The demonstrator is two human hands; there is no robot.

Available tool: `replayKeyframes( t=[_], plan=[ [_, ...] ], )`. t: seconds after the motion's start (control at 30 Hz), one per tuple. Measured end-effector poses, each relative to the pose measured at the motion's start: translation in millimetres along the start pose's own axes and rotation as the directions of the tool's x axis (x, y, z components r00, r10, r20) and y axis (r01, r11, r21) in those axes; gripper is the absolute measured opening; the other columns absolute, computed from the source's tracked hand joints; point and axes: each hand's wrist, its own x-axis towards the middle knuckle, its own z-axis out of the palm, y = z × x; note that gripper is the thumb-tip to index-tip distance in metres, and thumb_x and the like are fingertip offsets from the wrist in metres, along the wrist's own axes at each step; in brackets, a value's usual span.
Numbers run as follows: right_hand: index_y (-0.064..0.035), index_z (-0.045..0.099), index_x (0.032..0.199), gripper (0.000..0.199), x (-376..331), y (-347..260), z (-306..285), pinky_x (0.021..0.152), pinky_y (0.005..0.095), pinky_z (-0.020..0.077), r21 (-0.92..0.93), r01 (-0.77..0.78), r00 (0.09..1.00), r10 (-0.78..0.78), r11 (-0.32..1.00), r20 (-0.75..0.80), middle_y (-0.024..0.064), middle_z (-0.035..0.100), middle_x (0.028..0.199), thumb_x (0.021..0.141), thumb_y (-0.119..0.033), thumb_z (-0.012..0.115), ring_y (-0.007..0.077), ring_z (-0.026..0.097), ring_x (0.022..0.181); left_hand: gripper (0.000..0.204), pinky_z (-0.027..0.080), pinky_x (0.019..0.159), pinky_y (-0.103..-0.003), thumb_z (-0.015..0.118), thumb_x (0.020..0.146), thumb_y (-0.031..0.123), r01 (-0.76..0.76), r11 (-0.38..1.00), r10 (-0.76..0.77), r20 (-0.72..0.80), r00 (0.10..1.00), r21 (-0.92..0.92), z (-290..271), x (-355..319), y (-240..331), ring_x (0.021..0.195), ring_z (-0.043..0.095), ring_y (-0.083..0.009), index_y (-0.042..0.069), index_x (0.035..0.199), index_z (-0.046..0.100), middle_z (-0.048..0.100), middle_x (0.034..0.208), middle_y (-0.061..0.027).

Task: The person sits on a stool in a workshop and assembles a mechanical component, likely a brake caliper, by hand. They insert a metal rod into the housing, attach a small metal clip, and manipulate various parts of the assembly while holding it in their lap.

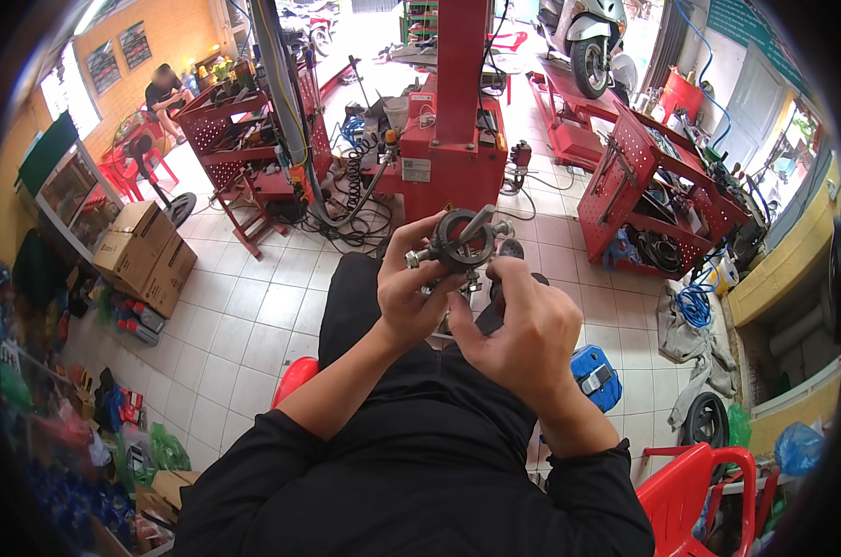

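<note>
Centre of frame: left hand (409, 299) and right hand (521, 332) grip a grey metal ring part (464, 243) w/ bolts, held above the lap. Red lift column (459, 102) stands upper centre, red tool carts (244, 139) upper left & right. Cardboard boxes (145, 255) at left; blue case (595, 376) on tiled floor, red plastic chair (704, 492) lower right.

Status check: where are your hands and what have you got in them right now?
Both hands up over the lap. Left hand and right hand gripping a grey metal ring assembly with bolts. Nothing between hands and part; red machine stand stands beyond.
</note>
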Motion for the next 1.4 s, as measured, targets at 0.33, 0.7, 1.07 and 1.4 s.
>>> replayKeyframes(
  t=[0.33,0.7,1.07,1.4],
  plan=[
    [-0.0069,0.050,0.072,0.019,-2.6,3.6,2.0,0.043,0.0320,0.0375,-0.096,0.093,0.996,-0.092,0.991,0.022,0.0047,0.051,0.052,0.077,-0.016,0.066,0.0215,0.052,0.042,0.026,0.047,0.082,-0.034,0.072,0.062,-0.004,0.031,0.998,-0.032,-0.013,0.999,-0.047,1.0,1.2,3.2,0.103,0.058,-0.0278,0.001,0.088,0.071,0.053,0.121,-0.0212],
    [-0.0055,0.052,0.073,0.022,-1.2,-0.5,-2.1,0.042,0.0324,0.0377,-0.027,0.009,1.000,-0.009,1.000,0.010,0.0063,0.052,0.054,0.078,-0.021,0.066,0.0234,0.052,0.042,0.025,0.046,0.083,-0.034,0.073,0.063,-0.002,0.012,0.999,-0.013,-0.013,1.000,-0.047,0.7,3.1,1.0,0.105,0.057,-0.0285,0.001,0.088,0.071,0.054,0.121,-0.0215],
    [-0.0056,0.053,0.077,0.019,-1.9,2.9,0.7,0.042,0.0327,0.0374,-0.044,0.061,0.998,-0.060,0.997,0.007,0.0051,0.052,0.056,0.077,-0.018,0.066,0.0221,0.052,0.043,0.026,0.046,0.082,-0.034,0.071,0.062,-0.004,-0.008,1.000,0.008,-0.001,1.000,-0.014,0.5,5.0,3.1,0.104,0.057,-0.0291,0.000,0.088,0.071,0.054,0.120,-0.0219],
    [-0.0030,0.054,0.081,0.013,-6.0,0.3,10.0,0.044,0.0337,0.0379,-0.122,0.047,0.999,-0.043,0.991,0.032,0.0078,0.054,0.055,0.083,-0.013,0.062,0.0247,0.053,0.044,0.028,0.047,0.079,-0.032,0.072,0.062,-0.005,0.029,1.000,-0.029,-0.036,0.999,0.005,2.9,0.3,-0.4,0.100,0.058,-0.0252,0.002,0.089,0.071,0.054,0.120,-0.0197]
  ],
)
